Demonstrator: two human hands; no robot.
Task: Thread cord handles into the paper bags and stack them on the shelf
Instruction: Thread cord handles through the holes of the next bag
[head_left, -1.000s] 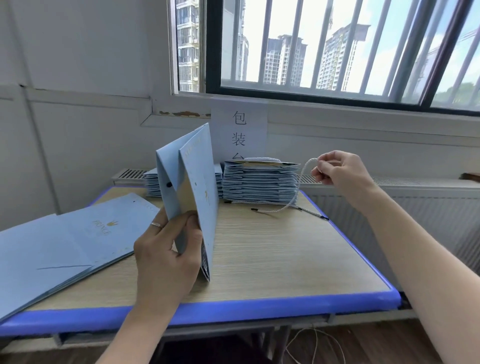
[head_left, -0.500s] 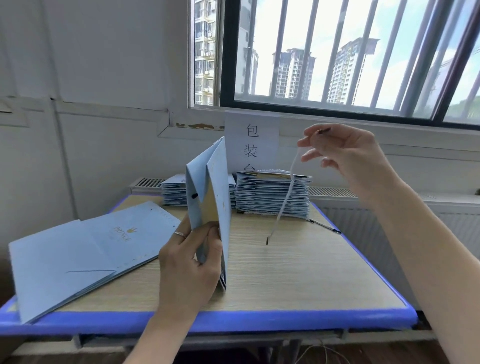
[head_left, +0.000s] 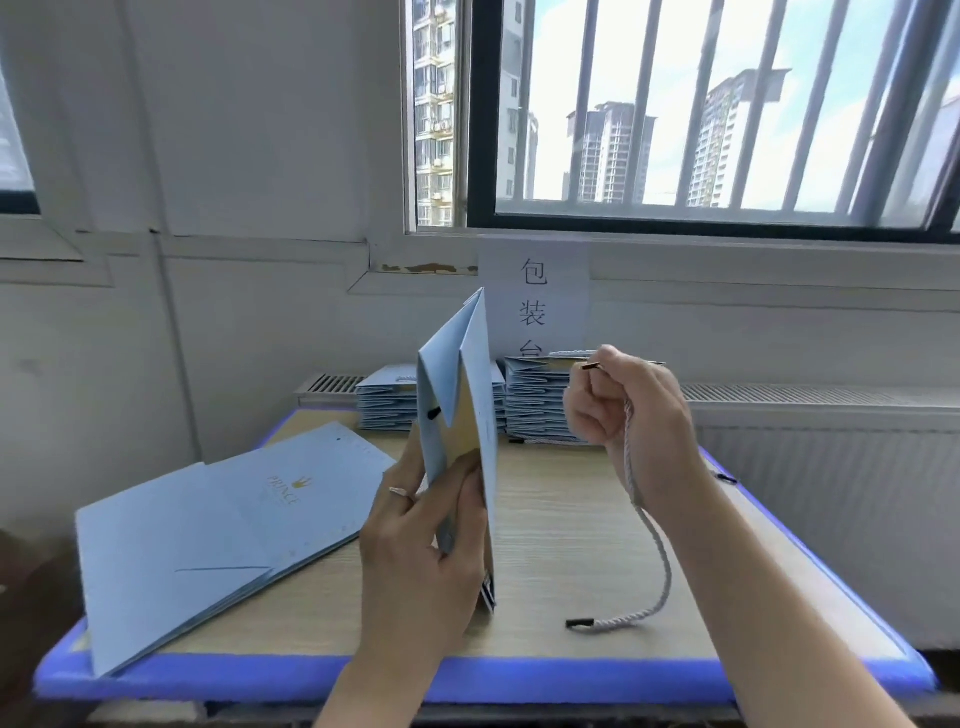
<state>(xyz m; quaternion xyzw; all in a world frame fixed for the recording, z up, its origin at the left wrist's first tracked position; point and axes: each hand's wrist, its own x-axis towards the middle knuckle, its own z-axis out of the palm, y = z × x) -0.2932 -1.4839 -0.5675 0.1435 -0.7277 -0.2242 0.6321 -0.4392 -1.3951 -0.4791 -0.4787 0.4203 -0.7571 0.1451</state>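
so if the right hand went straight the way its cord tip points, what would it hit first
Likely the right-hand panel of the upright paper bag the left hand holds. The right hand pinches the cord with its black tip aimed left at it; nothing shows between, though depth is unclear.

Daylight is pouring in through the barred window (head_left: 701, 114), glaring white at the sky; wide-angle distortion is bending the edges, and details are looking soft.
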